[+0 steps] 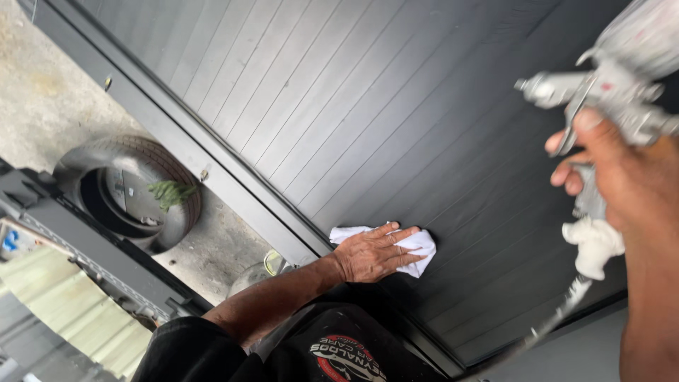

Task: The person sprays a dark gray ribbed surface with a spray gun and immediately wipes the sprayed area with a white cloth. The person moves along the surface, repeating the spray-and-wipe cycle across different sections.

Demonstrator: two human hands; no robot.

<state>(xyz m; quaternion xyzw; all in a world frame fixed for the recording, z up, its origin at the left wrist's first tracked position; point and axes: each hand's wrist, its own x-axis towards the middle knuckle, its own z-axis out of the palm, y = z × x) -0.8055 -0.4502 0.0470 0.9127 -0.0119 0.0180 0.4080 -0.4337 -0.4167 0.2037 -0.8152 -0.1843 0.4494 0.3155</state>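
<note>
While the left hand (371, 252) pressed flat on a rag (417, 244) near the panel's (396, 106) lower edge, the right hand (622, 177) gripped a spray gun (608, 88) over open boards.

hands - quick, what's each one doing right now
Left hand: open, flat on a white cloth against the dark grooved panel.
Right hand: closed around a spray gun.

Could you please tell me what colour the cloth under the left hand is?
The cloth is white, in the head view.

Dark grooved panel (396, 92); white cloth (419, 245) flat on it, near lower edge
</note>
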